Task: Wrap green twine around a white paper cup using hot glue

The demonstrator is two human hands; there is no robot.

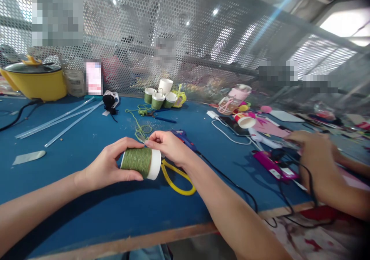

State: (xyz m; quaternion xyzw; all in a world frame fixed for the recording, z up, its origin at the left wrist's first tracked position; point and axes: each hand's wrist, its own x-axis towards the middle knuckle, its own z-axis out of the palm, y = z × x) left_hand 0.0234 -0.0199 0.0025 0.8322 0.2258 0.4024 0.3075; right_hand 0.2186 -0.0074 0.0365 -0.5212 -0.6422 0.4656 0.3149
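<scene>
My left hand (106, 167) is wrapped round a white paper cup (155, 164) that lies tipped on its side in the air above the table. Green yarn (137, 160) is wound in close turns over much of the cup, leaving a white band bare at the right end. Fingers pinched, my right hand (167, 146) is at the cup's upper right edge, where the yarn strand runs in from a loose tangle (143, 131) behind. A blue glue gun (183, 138) lies just behind my right hand, and a yellow loop-shaped handle (179, 181) is under my right forearm.
Several yarn-wrapped cups (158, 100) stand at the back near scissors (162, 117). Clear glue sticks (58, 117) and a yellow electric pot (34, 81) are on the left. At right are a phone (234, 125), a magenta power strip (274, 165), cables and another person's hand (312, 148).
</scene>
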